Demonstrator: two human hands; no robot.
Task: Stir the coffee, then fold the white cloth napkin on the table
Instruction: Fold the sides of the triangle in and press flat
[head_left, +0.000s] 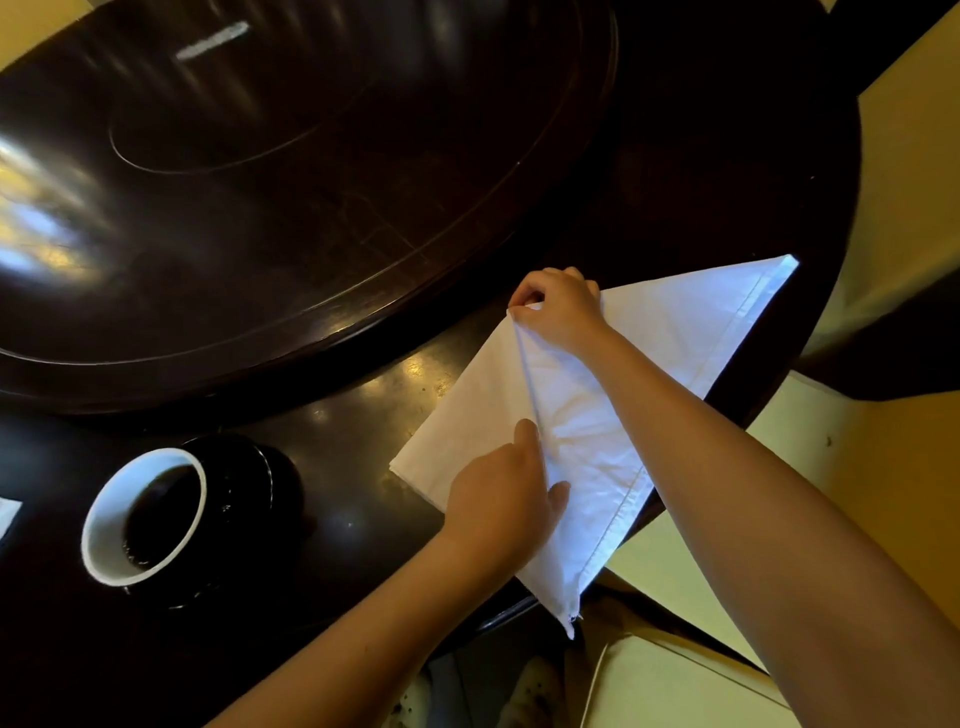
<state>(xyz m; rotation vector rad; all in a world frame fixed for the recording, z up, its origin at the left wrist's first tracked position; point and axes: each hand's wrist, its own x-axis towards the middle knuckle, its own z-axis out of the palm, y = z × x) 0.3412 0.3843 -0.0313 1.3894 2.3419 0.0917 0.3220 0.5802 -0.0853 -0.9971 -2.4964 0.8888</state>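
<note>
The white cloth napkin (670, 332) lies folded into a triangle on the dark round table (363, 395), with its near corner hanging over the table's edge. My right hand (558, 306) pinches the napkin's far corner with curled fingers. My left hand (506, 491) lies on the napkin's lower left part; its index finger stretches along a raised fold line and its thumb presses the cloth. At the lower left stands a black cup (150, 512) with a white inside, holding dark coffee. No spoon shows.
A large dark turntable (270, 171) covers the table's middle, its raised rim just beyond the napkin. A white thing (8, 512) shows at the left edge. Pale floor (904, 171) and a cushioned seat (675, 686) lie past the table's right and near edge.
</note>
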